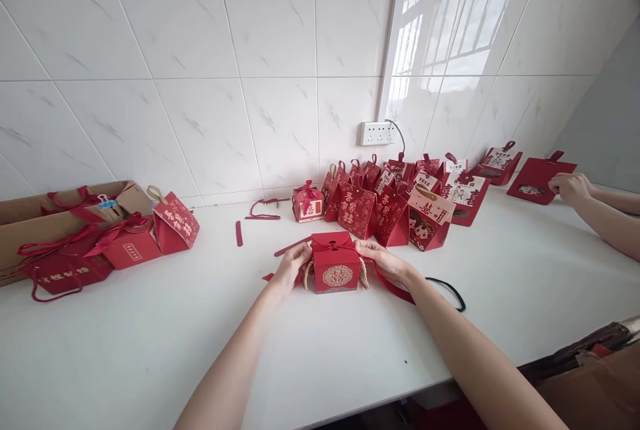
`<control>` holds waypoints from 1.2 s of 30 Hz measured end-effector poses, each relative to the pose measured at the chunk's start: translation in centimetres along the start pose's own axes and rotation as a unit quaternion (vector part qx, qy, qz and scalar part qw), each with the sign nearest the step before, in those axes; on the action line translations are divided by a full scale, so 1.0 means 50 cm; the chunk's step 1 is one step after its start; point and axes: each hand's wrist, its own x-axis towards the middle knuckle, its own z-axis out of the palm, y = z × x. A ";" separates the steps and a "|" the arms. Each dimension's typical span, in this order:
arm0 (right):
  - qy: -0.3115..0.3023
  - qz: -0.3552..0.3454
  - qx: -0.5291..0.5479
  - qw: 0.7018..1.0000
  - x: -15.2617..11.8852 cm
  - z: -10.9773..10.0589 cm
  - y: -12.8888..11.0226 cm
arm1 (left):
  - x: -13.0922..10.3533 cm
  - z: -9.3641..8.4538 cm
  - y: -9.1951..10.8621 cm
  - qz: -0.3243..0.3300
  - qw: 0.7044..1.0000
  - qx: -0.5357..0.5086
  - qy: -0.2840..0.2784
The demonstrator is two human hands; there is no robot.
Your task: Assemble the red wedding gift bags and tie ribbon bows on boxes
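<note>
The red gift box (336,278) sits upright on the white table (320,357), squarely between the two hands: just right of the left hand (294,265) and just left of the right hand (384,261). Neither is clearly nearer. The box's wider span runs from hand to hand, its round gold emblem facing the wearer, and a twisted rope handle (364,275) hangs on the side next to the right hand.

Both hands are nearly closed, thumb against fingers, at the upper side edges of the lid, seemingly pinching the red ribbon (394,290) that crosses the top in line with them. A length trails below the right hand; a shorter end lies by the left. Whether the fingertips also press the card cannot be told. Beyond the right hand stand patterned red favour boxes (356,210).
</note>
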 end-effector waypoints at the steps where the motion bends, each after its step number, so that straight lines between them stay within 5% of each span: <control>1: -0.005 0.003 -0.006 1.000 -0.001 0.002 0.000 | 0.000 0.001 0.001 0.004 1.000 0.002 -0.001; 14: 0.009 0.034 -0.052 0.998 -0.009 0.013 -0.020 | -0.002 0.000 -0.005 -0.001 1.000 0.012 -0.016; 21: 0.079 -0.036 -0.032 0.996 -0.013 0.009 -0.054 | -0.005 -0.003 0.006 -0.015 0.999 0.019 -0.033; 27: 0.109 -0.115 -0.051 0.986 -0.008 0.045 -0.062 | -0.005 -0.001 0.013 -0.048 0.998 0.049 -0.012; 36: 0.194 -0.140 -0.210 0.948 0.030 0.102 -0.072 | -0.034 0.003 0.107 -0.024 0.974 0.223 0.031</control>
